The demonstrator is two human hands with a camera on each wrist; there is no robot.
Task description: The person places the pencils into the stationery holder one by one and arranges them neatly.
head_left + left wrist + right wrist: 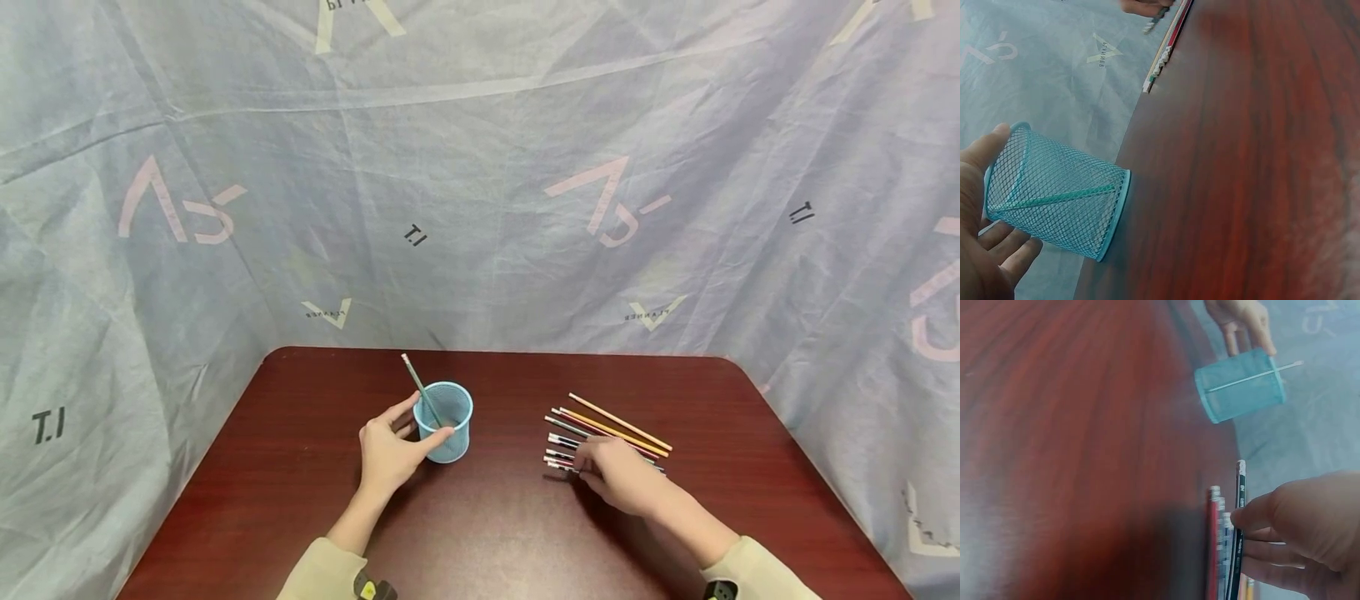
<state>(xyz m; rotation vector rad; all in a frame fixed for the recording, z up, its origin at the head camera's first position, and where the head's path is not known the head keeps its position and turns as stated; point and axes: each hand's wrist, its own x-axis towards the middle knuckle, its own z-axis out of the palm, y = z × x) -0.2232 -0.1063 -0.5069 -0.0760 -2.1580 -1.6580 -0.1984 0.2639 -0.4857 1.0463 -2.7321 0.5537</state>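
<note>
A light-blue mesh pencil cup (452, 448) stands upright on the table, with one green pencil (415, 377) leaning inside and its eraser end above the rim. My left hand (385, 454) holds the cup from the left, thumb at the near side of the rim and fingers around the far side. Over to the right, my right hand (621, 477) pinches a black pencil (1241, 490) with a white eraser between thumb and fingers. That pencil is raised a little above several others, among them a red pencil (1212, 550). In the head view the hand hides part of the bunch.
Beyond the right hand lie several loose pencils, including a yellow pencil (630, 437) and a pale tan pencil (618, 421) farthest back. The dark red-brown table (495, 533) has rounded far corners. A grey printed cloth (480, 275) hangs behind it and along both sides.
</note>
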